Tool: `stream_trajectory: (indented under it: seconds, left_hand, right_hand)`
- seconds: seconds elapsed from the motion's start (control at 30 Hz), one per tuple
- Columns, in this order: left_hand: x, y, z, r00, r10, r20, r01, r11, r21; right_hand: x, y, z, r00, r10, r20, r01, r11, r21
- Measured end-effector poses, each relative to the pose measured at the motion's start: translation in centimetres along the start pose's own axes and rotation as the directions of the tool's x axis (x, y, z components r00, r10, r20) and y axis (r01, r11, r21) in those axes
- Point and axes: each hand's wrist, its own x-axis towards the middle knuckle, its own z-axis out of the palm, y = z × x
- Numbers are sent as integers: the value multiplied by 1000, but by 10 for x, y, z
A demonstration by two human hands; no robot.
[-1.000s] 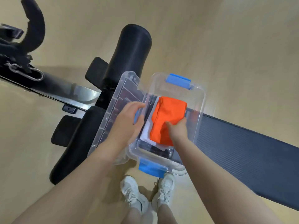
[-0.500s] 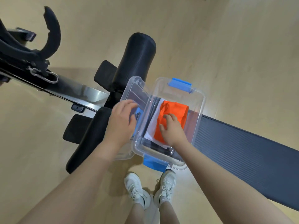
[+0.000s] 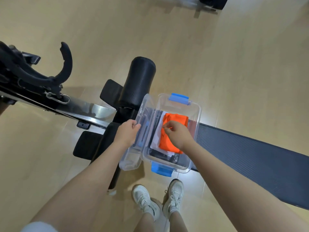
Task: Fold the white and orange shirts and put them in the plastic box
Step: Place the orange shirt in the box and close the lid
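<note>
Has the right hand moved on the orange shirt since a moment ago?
Yes. The right hand lifted off the orange shirt and now hangs curled above it, inside the plastic box.

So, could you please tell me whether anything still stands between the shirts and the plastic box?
Nothing visible does. The orange shirt already lies folded inside the plastic box, on top of the white shirt. The lid is off, at the box's left side, held by the left hand.

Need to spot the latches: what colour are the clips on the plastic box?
Blue, on the clear plastic box: the clips show best in the head view.
</note>
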Motion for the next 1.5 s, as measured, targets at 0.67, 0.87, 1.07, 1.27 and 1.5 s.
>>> stream_trajectory:
  seconds: [0.67, 0.87, 1.07, 1.27, 1.5]
  left_hand:
    - [-76, 96, 91, 895, 411, 176, -433, 894, 116]
    - [-32, 66, 99, 889, 454, 65, -450, 837, 311]
    - [5, 43, 99, 988, 152, -15, -130, 889, 440]
    - [11, 42, 95, 990, 109, -93, -71, 936, 344]
    - [18, 44, 87, 981, 160, -112, -121, 948, 294]
  right_hand:
    - [-11, 50, -54, 909, 336, -246, -123, 781, 612]
    - [18, 101, -53, 839, 421, -345, -331, 898, 290]
    - [29, 114, -48, 858, 382, -343, -292, 913, 286]
    - [27, 96, -41, 900, 338, -274, -269, 927, 260]
    - [40, 89, -43, 919, 319, -234, -291, 945, 148]
